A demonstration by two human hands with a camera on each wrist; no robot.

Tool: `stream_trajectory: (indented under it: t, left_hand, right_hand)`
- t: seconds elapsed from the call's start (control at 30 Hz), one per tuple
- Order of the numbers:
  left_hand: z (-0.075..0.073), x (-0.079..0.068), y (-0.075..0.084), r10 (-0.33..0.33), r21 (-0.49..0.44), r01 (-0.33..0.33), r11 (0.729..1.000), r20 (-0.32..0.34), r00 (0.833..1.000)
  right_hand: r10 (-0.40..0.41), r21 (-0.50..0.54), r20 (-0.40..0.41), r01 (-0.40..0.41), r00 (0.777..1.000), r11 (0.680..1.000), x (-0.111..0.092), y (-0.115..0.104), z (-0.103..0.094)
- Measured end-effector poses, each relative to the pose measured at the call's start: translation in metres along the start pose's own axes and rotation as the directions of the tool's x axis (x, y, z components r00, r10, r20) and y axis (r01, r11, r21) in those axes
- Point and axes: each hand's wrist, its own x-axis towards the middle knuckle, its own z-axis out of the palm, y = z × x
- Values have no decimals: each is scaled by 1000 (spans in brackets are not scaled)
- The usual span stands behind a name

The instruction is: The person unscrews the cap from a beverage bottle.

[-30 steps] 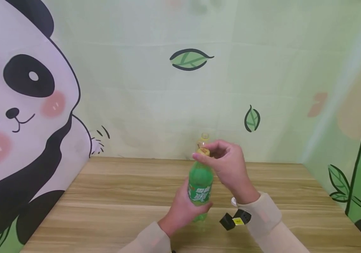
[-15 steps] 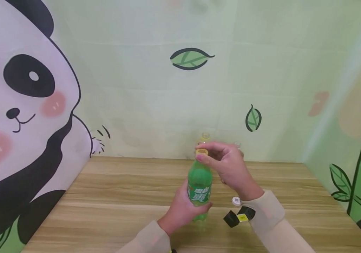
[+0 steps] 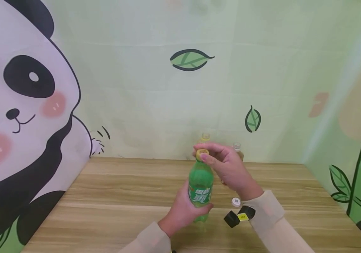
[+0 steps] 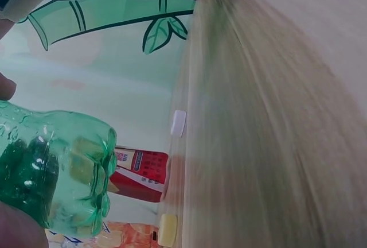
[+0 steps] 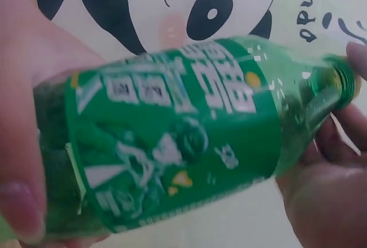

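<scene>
A green plastic bottle [image 3: 201, 175] with a green label is held off the table, nearly upright, in the head view. My left hand [image 3: 185, 207] grips it round its lower half. At the top, the thumb and fingers of my right hand [image 3: 231, 168] pinch the yellow bottle cap [image 3: 202, 153], which sits at the bottle's mouth. Threads of the bottle neck [image 5: 343, 81] show just below the cap in the right wrist view. The bottle's clear green base [image 4: 86, 167] appears at the left of the left wrist view.
Two capless bottles stand behind: a yellowish one [image 3: 205, 137] and one [image 3: 237, 147] partly hidden by my right hand. A white cap [image 3: 236, 202] lies on the wooden table [image 3: 120, 196]. The left wrist view shows a red-labelled bottle [image 4: 140, 173] and a yellow cap [image 4: 167, 229].
My right hand has shifted slightly right, its fingers changing position around the yellow cap. The rear right bottle and white cap have come further into view. My left hand keeps its grip.
</scene>
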Motion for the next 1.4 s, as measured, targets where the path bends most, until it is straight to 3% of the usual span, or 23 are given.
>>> stream_trajectory:
  t: [0.17,0.33,0.47,0.7,1.07,1.23,1.4]
  left_hand:
    - [1,-1,-1,23,40,-22,999,-13,1000]
    - [3,-1,-2,30,30,-30,999,-13,999]
    - [4,-1,-3,18,21,-17,1000,-38,999]
    - [4,-1,-2,-14,46,16,999,-62,998]
    - [3,-1,-3,-4,62,9,998,-71,997]
    - [2,0,-4,15,48,-11,999,-69,997]
    - [1,0,-4,26,19,-25,999,-54,998]
  right_hand:
    - [43,17,-149,-41,988,999,-2,-3,7]
    - [99,-21,-318,-112,943,994,-4,-8,17]
    - [95,-62,-382,-128,919,990,-5,-9,22]
    - [73,-78,-423,-117,903,990,-5,-10,25]
    - [73,-91,-432,-125,899,988,-6,-13,26]
    - [87,-84,-395,-131,915,988,-6,-14,24]
    - [72,-80,-313,-102,947,992,-7,-14,19]
